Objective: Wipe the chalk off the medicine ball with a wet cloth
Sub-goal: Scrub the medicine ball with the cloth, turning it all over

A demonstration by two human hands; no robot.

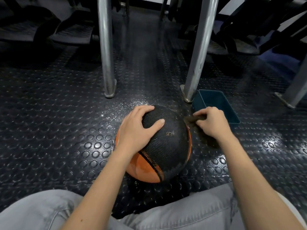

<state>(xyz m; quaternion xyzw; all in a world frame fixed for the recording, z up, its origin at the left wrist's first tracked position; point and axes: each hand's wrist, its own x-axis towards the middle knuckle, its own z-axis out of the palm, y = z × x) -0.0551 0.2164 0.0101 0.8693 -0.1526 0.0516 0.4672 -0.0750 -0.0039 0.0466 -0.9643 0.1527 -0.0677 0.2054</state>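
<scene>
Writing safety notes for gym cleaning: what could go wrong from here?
The medicine ball rests on the floor, steadied only by the left hand on top; a sideways push from the cloth in the right hand might roll it. The blue tub sits close behind that hand and could get knocked.

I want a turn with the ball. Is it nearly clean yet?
Nearly, I think. The medicine ball looks dark and wet on top, with no white chalk showing there. The left hand steadies it while the right hand holds the cloth against its right side. The underside is hidden, and white specks dot the floor behind.
</scene>
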